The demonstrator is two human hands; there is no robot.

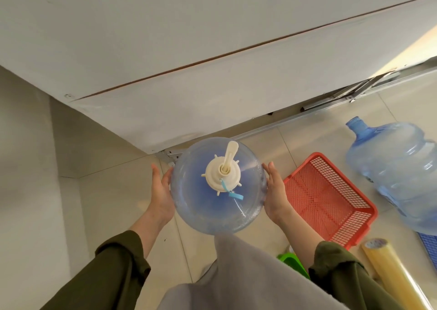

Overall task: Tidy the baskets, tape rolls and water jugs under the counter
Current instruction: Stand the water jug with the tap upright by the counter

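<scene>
Water jug (220, 211) upright over beige floor tiles (113, 191), beside white counter (189, 85).

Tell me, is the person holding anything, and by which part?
Yes: the jug with the pump on top. The left hand and the right hand press flat against its opposite sides; neither touches the pump.
</scene>
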